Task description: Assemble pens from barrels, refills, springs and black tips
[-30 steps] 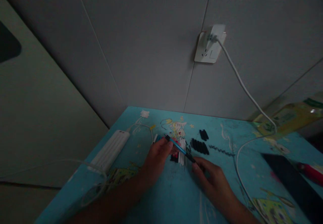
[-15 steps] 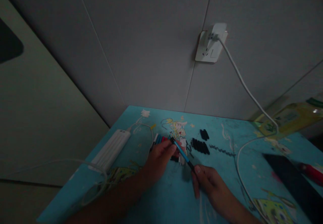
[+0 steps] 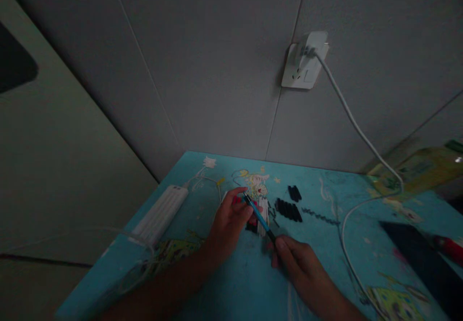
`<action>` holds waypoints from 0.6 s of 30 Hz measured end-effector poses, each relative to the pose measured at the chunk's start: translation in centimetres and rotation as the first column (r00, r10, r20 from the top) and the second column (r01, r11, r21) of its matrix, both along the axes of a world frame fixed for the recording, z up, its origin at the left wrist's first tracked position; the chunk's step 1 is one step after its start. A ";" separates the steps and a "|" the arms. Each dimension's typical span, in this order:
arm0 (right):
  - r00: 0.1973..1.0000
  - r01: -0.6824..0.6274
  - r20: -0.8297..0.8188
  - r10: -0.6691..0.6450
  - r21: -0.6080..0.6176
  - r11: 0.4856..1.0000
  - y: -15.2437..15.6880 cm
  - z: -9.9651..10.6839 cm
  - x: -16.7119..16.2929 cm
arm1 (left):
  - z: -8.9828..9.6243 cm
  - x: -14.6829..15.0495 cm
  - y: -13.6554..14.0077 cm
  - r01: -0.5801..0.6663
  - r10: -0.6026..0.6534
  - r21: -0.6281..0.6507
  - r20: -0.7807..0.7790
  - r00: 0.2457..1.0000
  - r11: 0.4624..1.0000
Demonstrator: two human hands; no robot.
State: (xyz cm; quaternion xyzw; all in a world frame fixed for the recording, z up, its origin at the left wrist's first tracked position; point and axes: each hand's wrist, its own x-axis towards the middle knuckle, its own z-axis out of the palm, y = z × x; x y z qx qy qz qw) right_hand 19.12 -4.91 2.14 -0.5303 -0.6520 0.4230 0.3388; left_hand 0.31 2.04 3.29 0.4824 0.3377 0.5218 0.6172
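Now, left hand (image 3: 229, 222): fingers closed on upper end of blue pen (image 3: 258, 217).
Right hand (image 3: 296, 260): fingertips pinching pen's lower dark tip.

Both forearms reach in from six o'clock. The left hand (image 3: 227, 224) curls, fingertips pinched toward two o'clock. The right hand (image 3: 300, 265) lies knuckles-up, fingers closed, pointing toward eleven o'clock.

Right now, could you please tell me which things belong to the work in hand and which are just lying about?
In use: blue pen held by left hand and right hand; white refills; black caps.
Lying about: power strip, white cable, wall socket.
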 end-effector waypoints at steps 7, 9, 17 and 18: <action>1.000 -0.014 0.001 0.014 0.028 0.999 0.1 0.3 0.1 | 0.0 -0.1 0.1 -0.013 0.013 0.011 -0.004 1.000 1.000; 1.000 -0.019 0.020 0.019 0.034 0.999 0.1 0.3 0.1 | -0.1 -0.1 0.0 -0.006 0.006 0.006 -0.006 1.000 1.000; 0.994 -0.091 -0.056 0.089 -0.045 0.995 -0.2 0.4 0.2 | -0.3 -0.1 0.0 0.076 -0.071 -0.047 0.099 0.993 0.996; 0.992 -0.098 -0.084 0.094 -0.057 0.993 -0.2 0.3 0.2 | -0.2 -0.1 0.0 0.087 -0.080 -0.056 0.112 0.990 0.995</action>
